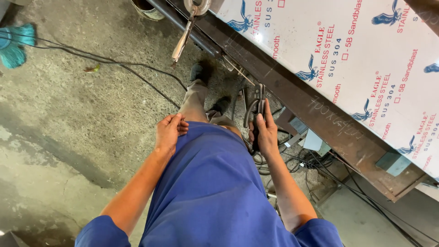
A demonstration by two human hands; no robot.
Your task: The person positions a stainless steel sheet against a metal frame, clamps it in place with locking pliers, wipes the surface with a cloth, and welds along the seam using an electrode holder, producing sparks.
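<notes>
Seen from the head camera looking straight down, the person stands on a stained concrete floor (68,137) beside a long rusty steel beam (320,119) that runs diagonally from top centre to the lower right.

The right hand (264,132) is closed around a dark locking clamp (256,112), gripping its handles low down with the thumb laid along them; the tool points up and away from the body, its jaw end just short of the beam's near edge, and I cannot tell whether it touches the steel.

The left hand (169,130) holds no tool. Its fingers are curled in narrowly, fingertips pressed against the hem of the blue shirt (210,183) at the waist. It sits level with the right hand, the clamp well apart from it on the far side of the body.

A second locking clamp (186,34), shiny, hangs from the beam's upper end, handles drooping toward the floor. A white film-covered metal sheet (356,55) with red and blue print lies on top of the beam. Black cables (137,73) trail over the floor and bunch up under the beam, and a teal broom head (16,43) lies at the far left edge.
</notes>
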